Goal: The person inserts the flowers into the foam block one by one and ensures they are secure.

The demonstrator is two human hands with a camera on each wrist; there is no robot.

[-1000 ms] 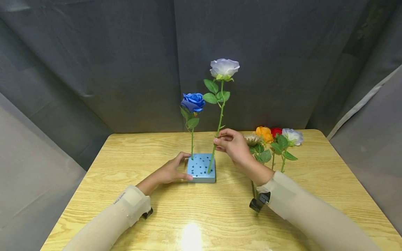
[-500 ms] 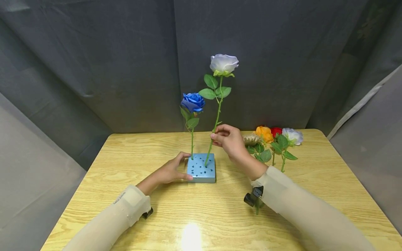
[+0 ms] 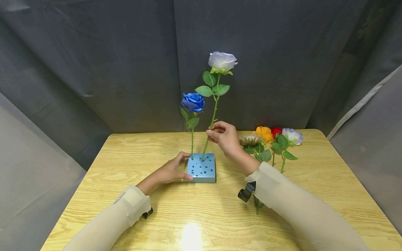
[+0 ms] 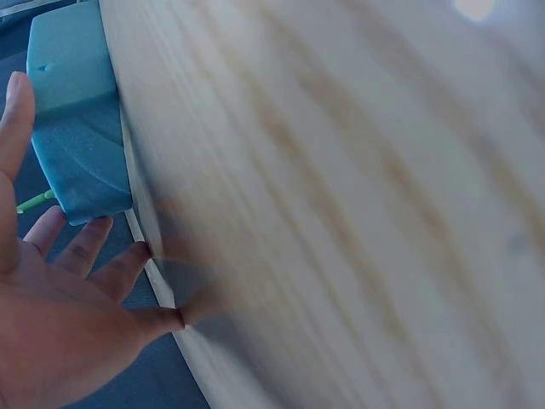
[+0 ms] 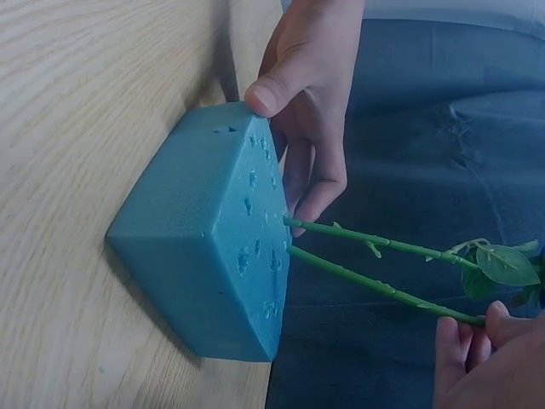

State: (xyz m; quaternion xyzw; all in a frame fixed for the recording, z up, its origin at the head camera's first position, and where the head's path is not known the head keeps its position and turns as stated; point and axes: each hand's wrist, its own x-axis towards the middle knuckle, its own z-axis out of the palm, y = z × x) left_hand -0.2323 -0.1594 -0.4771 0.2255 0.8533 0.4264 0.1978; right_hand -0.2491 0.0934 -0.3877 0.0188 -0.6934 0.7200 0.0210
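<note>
A dark grey fabric backdrop (image 3: 125, 69) hangs in soft folds behind the table (image 3: 220, 223), with a vertical seam (image 3: 177, 52) dropping near its middle. A paler grey cloth panel (image 3: 28, 146) slants in at the left, and a pale grey right-hand panel (image 3: 373, 139) closes the other side, bordered by a whitish edge (image 3: 358, 108) running diagonally down towards the table's far corner. The table is yellowish wood with lengthwise grain, its far corners rounded. A bright glare (image 3: 191, 237) shines off it at the bottom of the head view
</note>
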